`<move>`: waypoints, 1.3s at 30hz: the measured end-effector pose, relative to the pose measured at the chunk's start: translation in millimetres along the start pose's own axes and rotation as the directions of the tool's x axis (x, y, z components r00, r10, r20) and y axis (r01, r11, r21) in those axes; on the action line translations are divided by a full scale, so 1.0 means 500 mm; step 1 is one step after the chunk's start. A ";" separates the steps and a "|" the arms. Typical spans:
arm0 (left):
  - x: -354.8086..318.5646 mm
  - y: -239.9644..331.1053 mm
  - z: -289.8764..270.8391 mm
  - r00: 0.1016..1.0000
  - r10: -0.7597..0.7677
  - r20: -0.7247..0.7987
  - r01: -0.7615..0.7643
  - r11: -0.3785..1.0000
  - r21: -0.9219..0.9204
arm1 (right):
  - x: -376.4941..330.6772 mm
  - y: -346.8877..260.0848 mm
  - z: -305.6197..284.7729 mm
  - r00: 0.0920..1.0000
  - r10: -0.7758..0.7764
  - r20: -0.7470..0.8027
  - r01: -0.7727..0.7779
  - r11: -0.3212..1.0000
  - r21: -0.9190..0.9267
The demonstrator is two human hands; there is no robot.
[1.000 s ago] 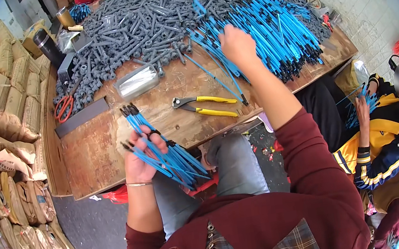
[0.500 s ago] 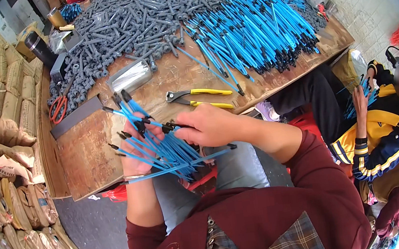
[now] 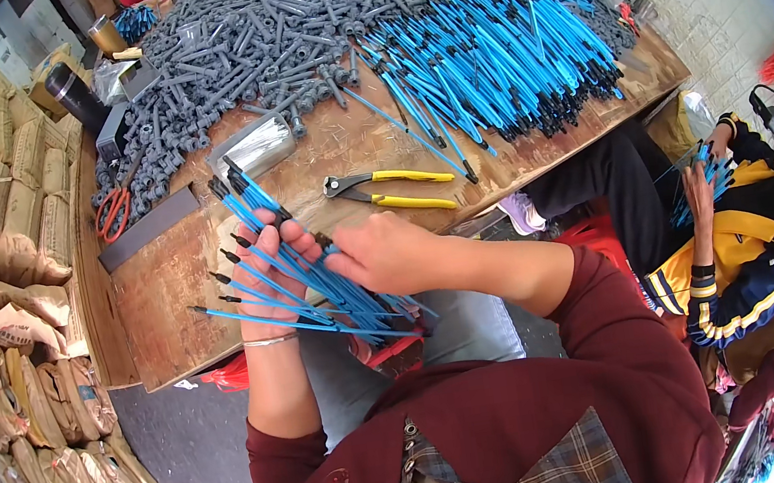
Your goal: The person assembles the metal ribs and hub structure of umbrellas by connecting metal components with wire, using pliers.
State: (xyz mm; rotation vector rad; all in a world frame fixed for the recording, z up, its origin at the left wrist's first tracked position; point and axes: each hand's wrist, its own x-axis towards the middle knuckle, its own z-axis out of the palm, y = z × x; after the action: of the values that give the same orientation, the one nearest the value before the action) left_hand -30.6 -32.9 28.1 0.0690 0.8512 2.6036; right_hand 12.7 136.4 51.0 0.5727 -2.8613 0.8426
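My left hand point(image 3: 266, 272) is wrapped round a loose bundle of thin blue rods with black ends point(image 3: 330, 293), held over my lap at the table's front edge. The rods fan out, some pointing up past my fingers and others toward the lower right. My right hand point(image 3: 387, 256) is closed at the upper right side of the bundle, fingertips pinched at the rods' black fittings; what exactly lies in the pinch is hidden. Beyond my hands, cutting pliers with yellow handles point(image 3: 400, 191) lie on the table.
A large heap of grey plastic parts point(image 3: 262, 33) covers the back of the wooden table point(image 3: 171, 309). A pile of blue rods point(image 3: 490, 57) lies at right. Near the left are a clear box of white strips point(image 3: 253, 150), red-handled scissors point(image 3: 114, 211) and stacked brown sacks point(image 3: 2, 214). A co-worker point(image 3: 739, 244) sits at right.
My right hand has drawn in slightly and no longer shows the black piece it had at its fingertips. The rod lying crosswise under the bundle has swung to a different angle.
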 end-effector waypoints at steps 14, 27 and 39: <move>-0.094 0.009 0.050 0.998 0.039 0.048 -0.054 0.928 0.369 | 0.140 0.401 -0.087 0.858 0.271 -0.436 -0.505 0.599 -0.622; -0.064 0.007 0.005 0.998 0.054 0.028 -0.060 0.960 0.272 | 0.118 0.194 -0.257 0.869 0.241 -0.431 -0.036 0.902 0.431; -0.015 0.031 -0.048 0.998 -0.062 -0.024 0.064 0.995 0.070 | -0.016 -0.041 -0.187 0.953 -0.100 0.285 -0.173 0.590 0.788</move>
State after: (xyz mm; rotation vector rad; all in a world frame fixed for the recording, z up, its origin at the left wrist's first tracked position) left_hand -33.1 -60.5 18.0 0.0329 0.9386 2.5200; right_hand 27.4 173.6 138.4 0.7577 -2.5551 2.2972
